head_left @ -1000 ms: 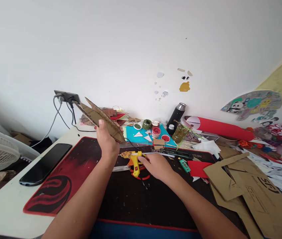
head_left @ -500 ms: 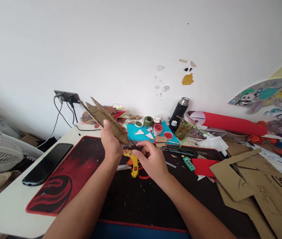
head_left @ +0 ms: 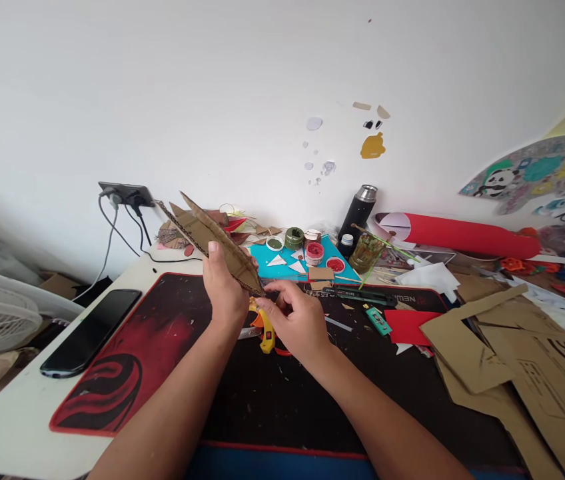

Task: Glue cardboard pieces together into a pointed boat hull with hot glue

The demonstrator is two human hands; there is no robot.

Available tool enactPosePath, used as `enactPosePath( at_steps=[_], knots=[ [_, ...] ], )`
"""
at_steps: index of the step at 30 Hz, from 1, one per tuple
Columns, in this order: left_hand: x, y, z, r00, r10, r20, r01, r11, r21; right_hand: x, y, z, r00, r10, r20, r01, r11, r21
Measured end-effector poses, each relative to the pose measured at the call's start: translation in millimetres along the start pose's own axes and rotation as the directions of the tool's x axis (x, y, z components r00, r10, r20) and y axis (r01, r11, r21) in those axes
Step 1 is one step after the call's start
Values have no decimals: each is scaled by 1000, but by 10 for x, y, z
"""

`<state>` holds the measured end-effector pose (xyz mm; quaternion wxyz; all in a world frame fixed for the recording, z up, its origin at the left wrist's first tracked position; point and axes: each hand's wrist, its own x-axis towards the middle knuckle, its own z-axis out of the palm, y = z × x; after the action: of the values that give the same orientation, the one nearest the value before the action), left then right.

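Observation:
My left hand [head_left: 225, 287] is closed around a layered cardboard piece [head_left: 212, 243] with pointed ends, the thumb pressed on its near face. The piece is held tilted above the desk mat, its lower tip pointing right. At that tip, the thumb and index finger of my right hand [head_left: 296, 317] are pinched on the cardboard; the other fingers curl inward. Below the hands a yellow glue gun [head_left: 267, 337] lies on the mat, partly hidden by my right hand. Scissors with red handles [head_left: 282, 351] show only in part beside it.
A black phone [head_left: 91, 333] lies on the left of the table. Behind the mat [head_left: 272, 407], paint jars [head_left: 294, 238] stand on a blue sheet near a black flask [head_left: 357, 217]. A utility knife [head_left: 362, 295] and cardboard sheets [head_left: 527, 373] lie to the right.
My right hand has moved slightly left and its fingertips have closed on the cardboard's lower tip. My left hand keeps its hold. The view has shifted a little.

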<state>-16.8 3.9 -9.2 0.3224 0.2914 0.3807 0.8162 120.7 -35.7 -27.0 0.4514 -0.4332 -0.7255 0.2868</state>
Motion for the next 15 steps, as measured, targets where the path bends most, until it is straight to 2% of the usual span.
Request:
enactPosePath(
  at_steps=[6,15],
  knots=[
    [-34,19,38,999,-44,-7,43,998,-39,-21,27,8,1000,-5,-1,5,1000,-17],
    [-53,21,49,999,-30,19,31,999,-26,-20,41,7,1000,-1,-29,0,1000,-27]
  ],
)
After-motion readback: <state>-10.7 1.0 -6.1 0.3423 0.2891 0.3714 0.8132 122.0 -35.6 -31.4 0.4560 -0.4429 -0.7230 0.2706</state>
